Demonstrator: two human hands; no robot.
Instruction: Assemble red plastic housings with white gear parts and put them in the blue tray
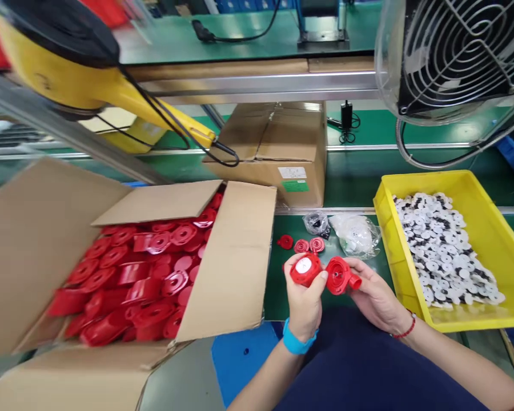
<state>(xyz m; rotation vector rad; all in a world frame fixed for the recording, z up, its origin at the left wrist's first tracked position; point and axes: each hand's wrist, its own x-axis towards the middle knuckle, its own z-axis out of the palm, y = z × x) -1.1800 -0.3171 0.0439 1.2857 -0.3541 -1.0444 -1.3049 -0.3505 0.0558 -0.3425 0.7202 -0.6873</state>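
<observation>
My left hand is closed around a red round plastic housing with a white disc set in its face. My right hand grips a second red plastic part, round and hollow, with a short spout on its right side. The two parts are held close together over the bench, open faces turned up toward me. Just beyond them on the green surface lie a dark-centred red part and two small red round pieces.
An open cardboard box full of red parts stands at left. At right, a yellow bin holds many white discs with black bits. Clear plastic bags and a closed carton lie behind. A fan and yellow tool hang above.
</observation>
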